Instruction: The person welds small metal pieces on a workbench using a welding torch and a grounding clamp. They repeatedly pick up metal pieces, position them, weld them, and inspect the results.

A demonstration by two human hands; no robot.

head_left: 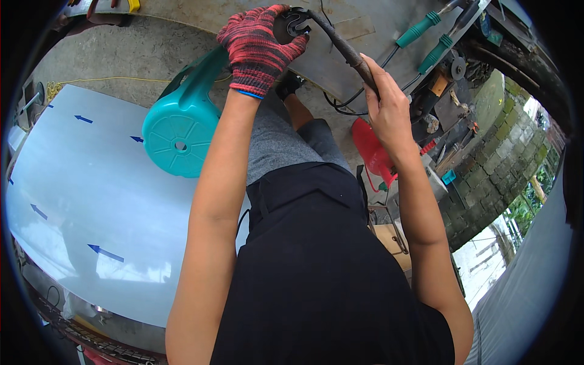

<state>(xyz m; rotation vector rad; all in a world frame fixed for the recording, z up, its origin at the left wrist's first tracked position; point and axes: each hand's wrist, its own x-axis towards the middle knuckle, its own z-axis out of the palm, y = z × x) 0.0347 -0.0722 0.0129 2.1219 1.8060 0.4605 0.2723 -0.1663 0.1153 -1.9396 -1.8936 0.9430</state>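
Note:
At the top centre, my left hand (258,45), in a red-and-black knit glove, is closed around a round dark disc-shaped piece (283,29). A metal hook shape shows on the face of that piece. From beside it, a dark curved rod (340,45) runs down to the right. My bare right hand (388,100) is wrapped around the rod's lower end, thumb along it. Whether rod and round piece are joined cannot be made out. Both hands are over the near edge of a grey metal-topped table (377,21).
Two teal-handled tools (420,29) with black cables lie on the table's right. A teal plastic stool (182,137) and a glossy pale panel with blue arrows (91,201) are at left. A red object (371,149) stands by my right forearm. Another person's hand (100,9) shows at upper left.

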